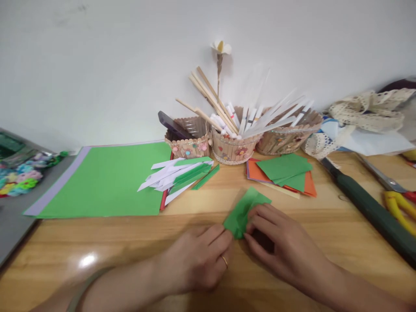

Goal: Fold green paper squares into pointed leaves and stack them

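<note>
Between my two hands, near the middle of the wooden table [130,247], is a small piece of green paper [238,212], tilted and partly creased. My left hand [204,255], with a ring on one finger, is closed at the paper's lower left corner. At its right side my right hand [282,242] pinches the edge between thumb and fingers. Those fingers cover part of the paper. Just beyond lies a stack of green and orange paper pieces [286,169]. Left of that is a pile of white and green paper strips [182,175].
Large green sheets [107,182] lie at the left. Three decorated baskets [235,147] with sticks and pens stand against the wall. At the right are a dark green long-handled tool [367,203], yellow-handled scissors [398,208] and lace ribbon [370,110]. Colourful small pieces [24,175] sit far left.
</note>
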A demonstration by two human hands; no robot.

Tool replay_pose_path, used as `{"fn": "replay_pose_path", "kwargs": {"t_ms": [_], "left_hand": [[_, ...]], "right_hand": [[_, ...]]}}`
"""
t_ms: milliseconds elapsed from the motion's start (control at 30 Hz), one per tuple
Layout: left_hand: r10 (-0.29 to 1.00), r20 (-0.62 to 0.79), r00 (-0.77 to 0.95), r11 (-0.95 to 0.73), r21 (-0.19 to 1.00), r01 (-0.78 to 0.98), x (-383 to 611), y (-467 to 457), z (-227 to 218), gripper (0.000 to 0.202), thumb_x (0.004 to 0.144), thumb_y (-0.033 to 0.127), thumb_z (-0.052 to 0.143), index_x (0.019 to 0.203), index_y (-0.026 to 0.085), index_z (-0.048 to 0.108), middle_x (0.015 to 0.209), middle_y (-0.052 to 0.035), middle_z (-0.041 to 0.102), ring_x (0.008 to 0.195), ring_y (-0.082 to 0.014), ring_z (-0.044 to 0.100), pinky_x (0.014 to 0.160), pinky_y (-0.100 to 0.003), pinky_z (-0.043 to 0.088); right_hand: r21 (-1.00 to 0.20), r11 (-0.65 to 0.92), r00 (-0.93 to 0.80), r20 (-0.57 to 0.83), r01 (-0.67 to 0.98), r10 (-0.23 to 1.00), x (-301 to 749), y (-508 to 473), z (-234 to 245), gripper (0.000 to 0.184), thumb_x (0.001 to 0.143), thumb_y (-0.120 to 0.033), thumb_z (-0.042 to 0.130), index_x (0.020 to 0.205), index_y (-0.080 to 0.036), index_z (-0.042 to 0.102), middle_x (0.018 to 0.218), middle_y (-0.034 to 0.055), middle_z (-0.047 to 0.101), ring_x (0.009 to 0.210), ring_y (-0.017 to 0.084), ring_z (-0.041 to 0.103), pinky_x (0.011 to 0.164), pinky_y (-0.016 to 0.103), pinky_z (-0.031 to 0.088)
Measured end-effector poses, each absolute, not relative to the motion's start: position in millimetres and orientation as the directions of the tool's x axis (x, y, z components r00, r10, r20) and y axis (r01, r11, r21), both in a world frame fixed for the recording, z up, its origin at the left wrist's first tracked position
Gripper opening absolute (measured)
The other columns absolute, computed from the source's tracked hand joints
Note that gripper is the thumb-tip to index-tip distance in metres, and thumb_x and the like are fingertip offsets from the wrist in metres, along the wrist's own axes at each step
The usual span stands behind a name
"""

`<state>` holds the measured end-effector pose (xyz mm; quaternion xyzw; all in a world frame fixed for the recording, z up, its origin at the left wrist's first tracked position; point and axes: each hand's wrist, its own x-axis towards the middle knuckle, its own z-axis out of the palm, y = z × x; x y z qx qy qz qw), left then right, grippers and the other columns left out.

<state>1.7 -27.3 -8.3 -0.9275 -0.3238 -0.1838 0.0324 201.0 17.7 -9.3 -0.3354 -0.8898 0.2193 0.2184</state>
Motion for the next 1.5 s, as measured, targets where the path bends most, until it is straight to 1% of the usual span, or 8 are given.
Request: {"fn": "replay_pose_path", "kwargs": {"t_ms": [467,700,900,1100,1200,1300,1400,1500], "left_hand": [[0.63,0.306,0.714,-0.763,0.067,0.643,2.3,-29.6,-12.4,0.032,0.091,0.008,0.029,0.079,0.014,0.058,0.084,-0.0069,0.064,0.07,-0.0156,0.058,0.06,-0.026,0.054],[0.635,0.288,0.717,-0.753,0.023,0.658,3.3,-30.3,-16.3,0.028,0.095,0.014,0.028,0.11,0.014,0.052,0.079,-0.0032,0.063,0.067,-0.0155,0.058,0.047,-0.022,0.046],[0.728,0.268,0.631,-0.678,0.144,0.721,6.0,-32.6,-29.6,0.017,0.095,0.018,0.039,0.087,0.017,0.054,0.075,-0.0007,0.057,0.074,-0.0134,0.058,0.056,-0.02,0.047],[0.69,0.148,0.709,-0.724,0.099,0.683,3.5,-30.0,-17.8,0.014,0.092,0.015,0.04,0.093,0.017,0.054,0.08,-0.0017,0.057,0.079,-0.0164,0.057,0.05,-0.022,0.046],[0.659,0.2,0.725,-0.744,0.03,0.667,0.7,-27.3,-15.2,0.016,0.092,0.015,0.041,0.095,0.015,0.056,0.081,-0.0032,0.058,0.078,-0.017,0.057,0.057,-0.025,0.05],[0.645,0.271,0.714,-0.729,-0.062,0.682,-2.2,-24.0,-14.4,0.016,0.091,0.017,0.045,0.1,0.013,0.058,0.09,-0.006,0.06,0.089,-0.0205,0.056,0.078,-0.035,0.05],[0.642,0.323,0.695,-0.702,-0.115,0.703,-3.7,-22.8,-13.3,0.021,0.091,0.015,0.044,0.107,0.011,0.058,0.099,-0.0087,0.061,0.097,-0.0236,0.054,0.09,-0.043,0.045],[0.643,0.323,0.694,-0.714,-0.074,0.696,-2.2,-24.2,-14.8,0.023,0.092,0.013,0.042,0.108,0.009,0.058,0.094,-0.0077,0.062,0.093,-0.0214,0.055,0.09,-0.04,0.045]], "right_hand": [[-0.458,0.7,-0.661,0.277,0.548,0.698,196.6,15.9,-13.1,0.015,0.081,-0.012,0.044,0.068,-0.019,0.046,0.069,0.0037,0.05,0.066,0.017,0.047,0.056,0.028,0.04],[-0.446,0.702,-0.663,0.272,0.555,0.697,197.2,16.0,-14.2,0.014,0.08,-0.013,0.045,0.068,-0.019,0.045,0.069,0.0037,0.05,0.065,0.017,0.047,0.056,0.028,0.039],[-0.428,0.724,-0.682,0.281,0.54,0.675,197.7,15.6,-11.1,0.01,0.08,-0.013,0.046,0.073,-0.019,0.049,0.072,0.0039,0.052,0.066,0.017,0.048,0.056,0.028,0.04],[-0.423,0.773,-0.754,0.259,0.473,0.604,207.7,20.8,-7.3,0.019,0.084,-0.012,0.044,0.084,-0.02,0.061,0.083,0.0056,0.057,0.072,0.016,0.053,0.061,0.028,0.042],[-0.336,0.863,-0.83,0.292,0.376,0.476,215.7,25.0,-3.9,0.022,0.086,-0.013,0.044,0.093,-0.021,0.063,0.083,0.0055,0.06,0.074,0.017,0.054,0.062,0.029,0.042],[-0.245,0.914,-0.873,0.297,0.322,0.387,219.1,23.5,-0.3,0.022,0.086,-0.014,0.044,0.098,-0.018,0.063,0.077,0.0049,0.061,0.072,0.019,0.053,0.062,0.032,0.042],[-0.228,0.914,-0.882,0.264,0.335,0.389,215.7,17.2,2.5,0.019,0.085,-0.016,0.045,0.093,-0.016,0.063,0.077,0.0049,0.061,0.071,0.019,0.053,0.062,0.033,0.042],[-0.243,0.895,-0.865,0.256,0.374,0.431,210.8,11.6,3.5,0.02,0.086,-0.015,0.044,0.089,-0.016,0.063,0.077,0.0056,0.06,0.071,0.02,0.053,0.062,0.033,0.044]]}}
